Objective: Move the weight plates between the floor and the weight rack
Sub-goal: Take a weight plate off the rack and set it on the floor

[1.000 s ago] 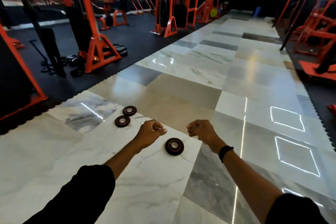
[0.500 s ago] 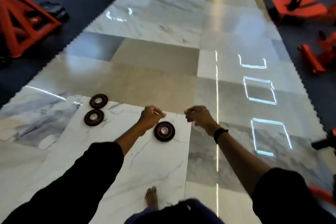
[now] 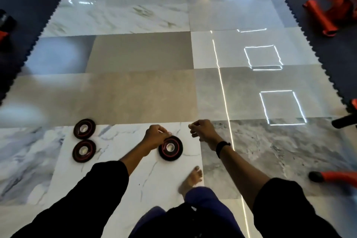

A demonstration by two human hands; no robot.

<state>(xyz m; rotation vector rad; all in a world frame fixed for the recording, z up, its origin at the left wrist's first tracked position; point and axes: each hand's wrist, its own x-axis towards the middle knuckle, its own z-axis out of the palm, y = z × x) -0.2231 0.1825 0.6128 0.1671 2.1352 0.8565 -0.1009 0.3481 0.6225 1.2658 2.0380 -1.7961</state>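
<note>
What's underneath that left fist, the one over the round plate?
Part of the nearest weight plate lies below the left hand, flat on the white marble floor. The hand hides the plate's upper left edge. Whether the curled fingers touch the plate cannot be told.

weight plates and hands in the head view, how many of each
weight plates on the floor: 3, one far left, one near left, one by the left hand
hands: 2, left hand, right hand
total: 5
</note>
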